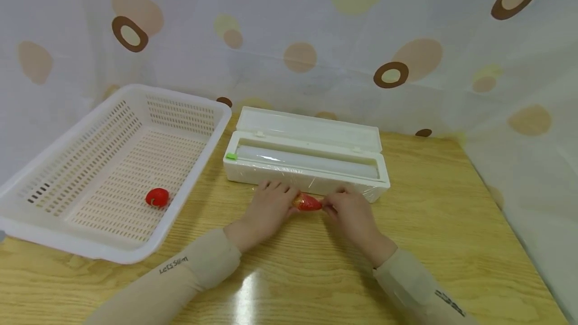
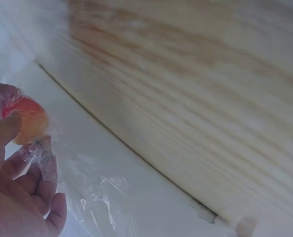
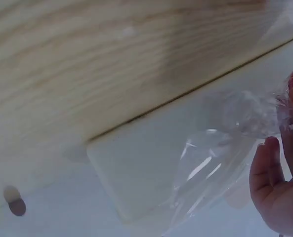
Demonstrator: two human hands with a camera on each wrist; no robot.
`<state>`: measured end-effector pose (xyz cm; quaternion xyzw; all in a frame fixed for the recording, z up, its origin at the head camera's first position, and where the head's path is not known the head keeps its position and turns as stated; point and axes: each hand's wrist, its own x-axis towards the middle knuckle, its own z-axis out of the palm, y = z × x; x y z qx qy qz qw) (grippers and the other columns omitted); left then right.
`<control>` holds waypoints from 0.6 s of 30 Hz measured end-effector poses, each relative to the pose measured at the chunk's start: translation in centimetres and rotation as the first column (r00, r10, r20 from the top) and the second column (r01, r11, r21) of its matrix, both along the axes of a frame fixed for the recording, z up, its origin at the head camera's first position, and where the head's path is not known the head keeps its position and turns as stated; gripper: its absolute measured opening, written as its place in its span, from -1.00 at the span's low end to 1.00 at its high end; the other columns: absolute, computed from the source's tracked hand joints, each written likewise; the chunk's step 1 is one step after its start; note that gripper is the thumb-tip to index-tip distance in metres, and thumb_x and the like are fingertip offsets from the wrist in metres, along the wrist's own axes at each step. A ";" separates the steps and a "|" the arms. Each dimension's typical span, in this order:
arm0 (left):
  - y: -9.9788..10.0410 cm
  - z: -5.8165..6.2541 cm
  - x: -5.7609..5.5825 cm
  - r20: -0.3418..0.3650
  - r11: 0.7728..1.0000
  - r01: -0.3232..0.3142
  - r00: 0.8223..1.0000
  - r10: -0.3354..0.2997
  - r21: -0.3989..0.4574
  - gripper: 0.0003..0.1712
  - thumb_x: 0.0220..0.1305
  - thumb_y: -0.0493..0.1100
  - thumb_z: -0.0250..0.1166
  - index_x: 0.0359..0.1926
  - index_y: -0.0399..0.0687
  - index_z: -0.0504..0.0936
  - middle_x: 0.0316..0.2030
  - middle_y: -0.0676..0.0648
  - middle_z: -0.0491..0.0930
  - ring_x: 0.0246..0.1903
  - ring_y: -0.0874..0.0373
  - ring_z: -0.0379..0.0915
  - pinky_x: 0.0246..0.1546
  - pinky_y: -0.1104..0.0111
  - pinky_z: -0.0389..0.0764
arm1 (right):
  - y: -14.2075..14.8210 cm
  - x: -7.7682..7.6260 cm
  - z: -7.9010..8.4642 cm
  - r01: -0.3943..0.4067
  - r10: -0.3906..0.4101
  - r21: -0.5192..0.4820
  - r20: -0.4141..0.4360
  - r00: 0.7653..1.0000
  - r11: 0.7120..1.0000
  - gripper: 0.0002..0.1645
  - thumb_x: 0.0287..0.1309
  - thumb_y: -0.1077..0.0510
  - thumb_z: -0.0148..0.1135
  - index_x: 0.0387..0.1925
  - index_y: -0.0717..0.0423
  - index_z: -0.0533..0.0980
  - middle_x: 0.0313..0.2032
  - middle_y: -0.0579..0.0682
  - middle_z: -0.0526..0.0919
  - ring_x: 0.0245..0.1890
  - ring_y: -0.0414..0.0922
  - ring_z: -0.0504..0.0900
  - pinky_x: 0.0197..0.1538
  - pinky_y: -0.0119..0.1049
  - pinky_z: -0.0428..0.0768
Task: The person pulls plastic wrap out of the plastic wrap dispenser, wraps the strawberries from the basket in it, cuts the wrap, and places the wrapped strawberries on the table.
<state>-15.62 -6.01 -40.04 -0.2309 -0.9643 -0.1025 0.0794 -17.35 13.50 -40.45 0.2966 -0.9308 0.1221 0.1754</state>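
Head view: a red-and-yellow rounded object (image 1: 308, 202), wrapped in clear plastic film (image 3: 201, 165), is gripped at its left by the left hand (image 1: 270, 207), its wrapped right end pinched by the right hand (image 1: 354, 214), on the near side of a long white open-lidded box (image 1: 235, 171).

Head view: bright and evenly lit, with light appearing to fall from above; generally sharp. Lettering on the right sleeve (image 1: 449, 302), between four and five o'clock, is blurred. Glare whitens part of the table (image 1: 289, 285) between six and seven o'clock. A soft shadow lies below the right hand (image 1: 354, 214), near five o'clock. Wrist views: hazy, low in contrast, wood grain smeared. White highlights streak the clear film (image 2: 106, 197) near seven o'clock, left wrist; between four and five, right wrist.
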 end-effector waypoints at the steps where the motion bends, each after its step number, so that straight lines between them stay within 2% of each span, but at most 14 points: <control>1: 0.0 0.0 0.0 0.001 1.000 -0.002 1.000 0.002 0.003 -0.62 0.23 0.03 0.17 0.00 -0.04 0.55 -0.09 -0.06 0.66 -0.01 0.03 0.45 0.06 0.16 0.41 | 0.1 0.0 0.1 -0.009 0.010 0.028 -0.037 0.999 1.000 -0.94 -0.15 0.24 0.41 -0.50 0.11 0.70 -0.51 -0.01 0.72 -0.36 -0.05 0.53 -0.28 -0.18 0.58; 3: 0.0 0.0 -0.1 0.003 1.000 -0.005 1.000 0.005 0.008 -0.62 0.23 0.03 0.17 0.00 -0.04 0.55 -0.09 -0.06 0.66 -0.01 0.03 0.45 0.06 0.16 0.41 | 0.3 0.0 0.2 -0.029 0.039 0.082 -0.113 0.993 0.996 -0.85 -0.13 0.18 0.41 -0.42 0.13 0.70 -0.44 0.00 0.73 -0.30 -0.03 0.52 -0.20 -0.18 0.58; 6: -0.1 -0.1 -0.1 0.006 1.000 -0.014 1.000 0.014 0.010 -0.62 0.23 0.03 0.17 0.01 -0.03 0.55 -0.08 -0.05 0.66 0.00 0.03 0.44 0.07 0.16 0.41 | 0.5 0.1 0.3 -0.063 0.091 0.124 -0.235 0.968 0.990 -0.69 -0.15 0.12 0.43 -0.30 0.18 0.68 -0.35 0.05 0.70 -0.25 0.00 0.54 -0.14 -0.16 0.59; 9: -0.2 -0.3 -0.2 0.009 1.000 -0.021 1.000 0.021 0.010 -0.61 0.23 0.02 0.18 0.02 -0.04 0.55 -0.07 -0.05 0.66 0.01 0.03 0.44 0.08 0.15 0.40 | 0.5 0.3 0.2 -0.118 0.155 0.129 -0.327 0.932 0.985 -0.61 -0.24 0.12 0.48 -0.28 0.21 0.63 -0.38 0.05 0.67 -0.32 -0.02 0.55 -0.23 -0.21 0.62; 12: -0.2 -0.3 -0.2 0.003 1.000 -0.023 1.000 0.023 0.012 -0.62 0.23 0.02 0.19 0.01 -0.04 0.55 -0.08 -0.05 0.67 0.00 0.04 0.44 0.06 0.16 0.40 | 0.3 0.5 -0.1 -0.146 0.201 0.175 -0.358 0.912 0.974 -0.64 -0.31 0.16 0.51 -0.38 0.21 0.59 -0.48 0.02 0.63 -0.41 -0.06 0.51 -0.38 -0.26 0.59; 15: -0.2 -0.2 -0.2 -0.008 1.000 -0.013 1.000 0.013 -0.001 -0.63 0.23 0.04 0.17 -0.02 -0.03 0.56 -0.11 -0.05 0.67 -0.03 0.04 0.45 0.04 0.16 0.41 | 0.0 0.6 -0.5 -0.116 0.191 0.229 -0.345 0.919 0.967 -0.75 -0.26 0.24 0.46 -0.45 0.22 0.57 -0.53 0.03 0.61 -0.43 -0.06 0.48 -0.44 -0.28 0.55; 18: -0.1 -0.1 -0.1 -0.012 1.000 -0.006 1.000 0.006 -0.005 -0.64 0.25 0.06 0.15 -0.05 -0.04 0.56 -0.13 -0.05 0.67 -0.05 0.04 0.46 0.03 0.16 0.42 | -0.1 0.6 -0.6 -0.091 0.166 0.246 -0.306 0.937 0.965 -0.88 -0.19 0.34 0.38 -0.50 0.24 0.59 -0.53 0.03 0.62 -0.42 -0.06 0.48 -0.44 -0.28 0.56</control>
